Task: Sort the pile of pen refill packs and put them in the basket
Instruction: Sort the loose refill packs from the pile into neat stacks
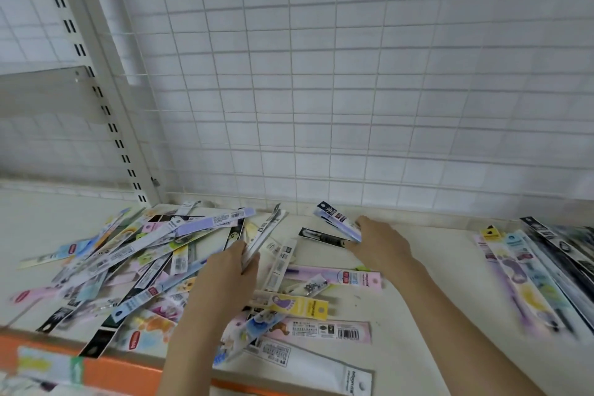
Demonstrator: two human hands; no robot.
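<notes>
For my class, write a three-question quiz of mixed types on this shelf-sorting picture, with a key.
1. True or false: the left hand holds pen refill packs upright in its grip.
2. Multiple choice: the right hand touches
A. a yellow pack
B. a pack with a dark top and pale blue body
C. the wire grid
3. Fill in: the neat row of sorted packs lies to the person's ____, and the loose pile to the ____.

Key: 1 true; 2 B; 3 right, left.
</notes>
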